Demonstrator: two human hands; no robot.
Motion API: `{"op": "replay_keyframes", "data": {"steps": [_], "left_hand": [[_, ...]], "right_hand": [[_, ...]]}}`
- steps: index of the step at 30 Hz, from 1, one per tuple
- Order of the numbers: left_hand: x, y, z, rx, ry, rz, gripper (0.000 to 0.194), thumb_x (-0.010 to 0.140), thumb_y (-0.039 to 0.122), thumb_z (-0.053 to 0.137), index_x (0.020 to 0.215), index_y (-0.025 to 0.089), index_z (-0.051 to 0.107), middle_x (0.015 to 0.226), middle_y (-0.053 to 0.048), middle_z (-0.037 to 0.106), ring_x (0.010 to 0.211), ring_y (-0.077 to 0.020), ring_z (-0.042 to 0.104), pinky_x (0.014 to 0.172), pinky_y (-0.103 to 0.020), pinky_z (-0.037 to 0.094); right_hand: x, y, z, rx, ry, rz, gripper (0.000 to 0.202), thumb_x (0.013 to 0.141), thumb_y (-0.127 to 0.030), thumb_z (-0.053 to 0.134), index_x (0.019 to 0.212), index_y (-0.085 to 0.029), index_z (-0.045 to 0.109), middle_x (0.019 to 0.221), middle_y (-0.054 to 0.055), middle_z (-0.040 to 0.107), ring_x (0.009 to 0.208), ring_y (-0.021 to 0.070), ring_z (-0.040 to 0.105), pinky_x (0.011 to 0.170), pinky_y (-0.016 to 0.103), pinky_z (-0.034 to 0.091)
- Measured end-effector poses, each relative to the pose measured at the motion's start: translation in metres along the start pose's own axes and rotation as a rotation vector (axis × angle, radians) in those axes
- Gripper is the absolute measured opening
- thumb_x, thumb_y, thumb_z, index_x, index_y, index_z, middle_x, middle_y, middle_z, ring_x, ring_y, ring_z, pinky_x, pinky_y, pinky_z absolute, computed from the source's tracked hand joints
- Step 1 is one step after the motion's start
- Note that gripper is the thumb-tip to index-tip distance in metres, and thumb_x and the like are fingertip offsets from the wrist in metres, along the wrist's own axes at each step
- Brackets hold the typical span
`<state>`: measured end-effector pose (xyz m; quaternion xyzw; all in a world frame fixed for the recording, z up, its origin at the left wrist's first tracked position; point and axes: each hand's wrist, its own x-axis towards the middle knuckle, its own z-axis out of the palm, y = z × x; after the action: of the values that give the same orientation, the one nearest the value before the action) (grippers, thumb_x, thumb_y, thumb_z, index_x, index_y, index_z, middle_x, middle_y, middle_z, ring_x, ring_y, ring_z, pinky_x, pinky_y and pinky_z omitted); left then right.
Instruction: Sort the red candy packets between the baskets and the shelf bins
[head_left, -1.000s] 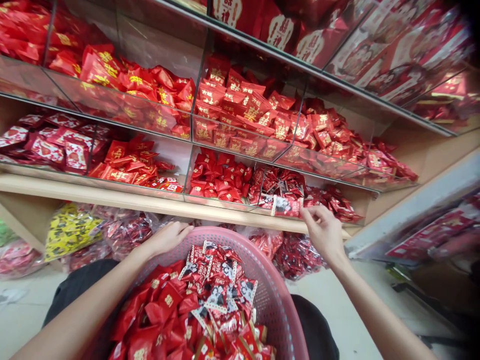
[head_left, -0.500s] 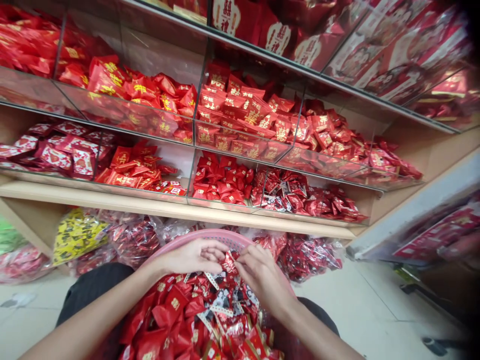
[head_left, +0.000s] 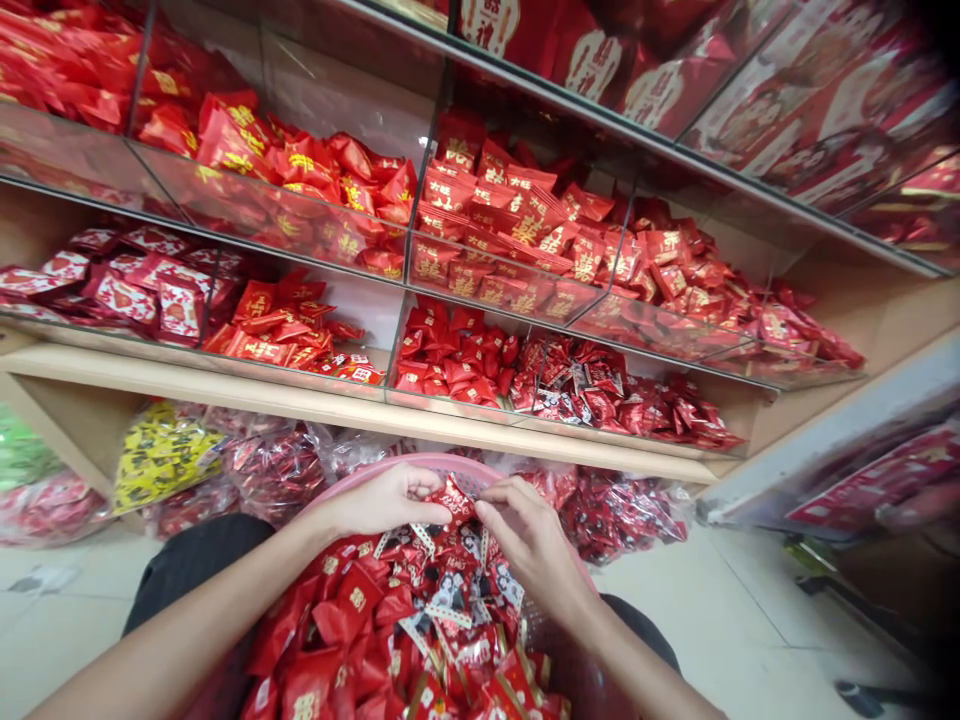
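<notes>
A small red wrapped candy (head_left: 454,502) with pale lettering is stretched between my two hands, above the far part of a pink plastic basket (head_left: 442,462). My left hand (head_left: 391,500) is closed, fingers curled, with the thumb and fingertips at the candy's left edge. From the other side, my right hand (head_left: 525,520) pinches the candy's right end between thumb and forefinger. Below them the basket is heaped with red wrapped candies (head_left: 352,600), some plain red with gold marks, others printed with black-and-white figures (head_left: 452,588).
Ahead stands a wooden shelf (head_left: 330,385) with clear-fronted compartments of red packets (head_left: 517,215). Under it lie bulging plastic bags, one with yellow wrappers (head_left: 166,455), another with dark red candies (head_left: 622,515). My knees flank the basket. Pale floor tiles (head_left: 720,600) show at right.
The candy between my hands now shows more of its face, and my left fingers have curled in more. The head view has shifted slightly, moving the shelf contents to the right.
</notes>
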<state>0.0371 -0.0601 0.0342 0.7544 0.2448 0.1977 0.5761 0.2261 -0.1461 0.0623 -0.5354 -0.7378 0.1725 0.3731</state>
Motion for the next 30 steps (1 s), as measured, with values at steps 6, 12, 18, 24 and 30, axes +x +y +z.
{"op": "replay_keyframes", "data": {"steps": [6,12,18,24,30], "left_hand": [[0.000,-0.002,0.001,0.036,-0.034,-0.020,0.029,0.071,0.042,0.057,0.078,0.014,0.059,0.068,0.004,0.049,0.062,-0.0079,0.041,0.057,-0.018,0.033],[-0.002,-0.002,-0.001,0.108,-0.058,-0.058,0.032,0.068,0.045,0.060,0.063,0.014,0.050,0.056,0.007,0.034,0.052,-0.0053,0.029,0.047,-0.018,0.022],[-0.002,0.002,-0.001,0.092,-0.100,-0.042,0.030,0.071,0.044,0.056,0.069,0.014,0.056,0.058,0.006,0.035,0.053,-0.0059,0.029,0.048,-0.018,0.023],[-0.002,0.002,0.001,0.009,-0.096,-0.053,0.026,0.069,0.039,0.060,0.074,0.013,0.059,0.064,0.004,0.048,0.059,-0.0070,0.039,0.054,-0.018,0.031],[-0.003,-0.001,-0.001,-0.029,-0.096,-0.087,0.027,0.068,0.039,0.061,0.073,0.013,0.058,0.062,0.005,0.046,0.056,-0.0061,0.036,0.051,-0.017,0.028]], "right_hand": [[0.000,-0.004,0.005,0.187,-0.101,0.101,0.020,0.084,-0.034,0.047,0.087,-0.022,0.062,0.087,0.002,0.062,0.083,0.0152,0.056,0.076,0.027,0.043],[-0.001,0.002,0.008,0.151,-0.009,0.135,0.025,0.084,-0.035,0.044,0.073,-0.020,0.061,0.075,0.001,0.061,0.073,0.0147,0.056,0.069,0.026,0.042],[-0.003,0.001,0.008,0.147,-0.011,0.141,0.026,0.084,-0.036,0.044,0.073,-0.020,0.061,0.074,0.001,0.061,0.072,0.0151,0.054,0.069,0.026,0.042],[-0.006,-0.002,0.013,0.196,-0.052,0.154,0.023,0.084,-0.035,0.045,0.078,-0.021,0.062,0.080,0.002,0.062,0.079,0.0158,0.055,0.073,0.027,0.043],[-0.004,0.002,0.016,0.247,-0.053,0.174,0.023,0.084,-0.036,0.045,0.078,-0.021,0.062,0.078,0.001,0.062,0.077,0.0157,0.055,0.073,0.028,0.043]]}}
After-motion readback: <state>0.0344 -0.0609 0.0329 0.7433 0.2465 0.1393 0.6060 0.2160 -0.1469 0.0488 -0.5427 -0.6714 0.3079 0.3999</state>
